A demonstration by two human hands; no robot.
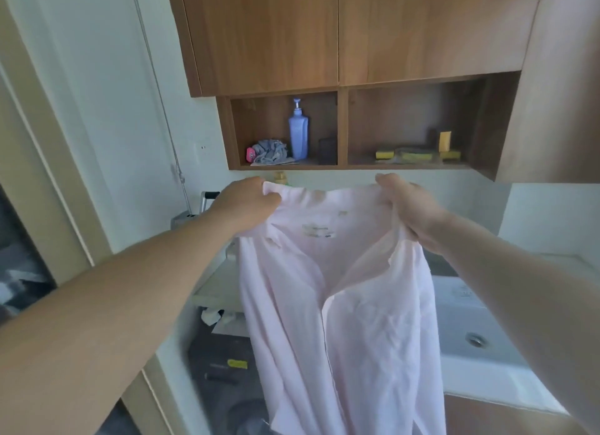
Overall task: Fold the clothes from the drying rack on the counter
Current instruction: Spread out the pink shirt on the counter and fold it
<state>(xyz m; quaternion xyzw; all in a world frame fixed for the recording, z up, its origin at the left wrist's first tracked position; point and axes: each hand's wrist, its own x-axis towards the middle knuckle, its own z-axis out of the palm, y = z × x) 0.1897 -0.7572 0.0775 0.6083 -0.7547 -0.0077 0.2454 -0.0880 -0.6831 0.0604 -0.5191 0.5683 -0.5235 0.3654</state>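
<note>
A pale pink button-up shirt (pixel 341 305) hangs in the air in front of me, its open front and inner collar label facing me. My left hand (pixel 242 201) grips the shirt's left shoulder near the collar. My right hand (pixel 410 207) grips the right shoulder. The shirt's lower part drops out of view at the bottom edge. Behind the shirt, a strip of the white counter (pixel 214 288) shows at the left.
A white sink (pixel 480 324) with a drain lies to the right. Above, wooden cabinets (pixel 324 32) have open shelves holding a blue pump bottle (pixel 298 133), a grey cloth and yellow sponges (pixel 418 155). A dark appliance top (pixel 224 360) sits lower left.
</note>
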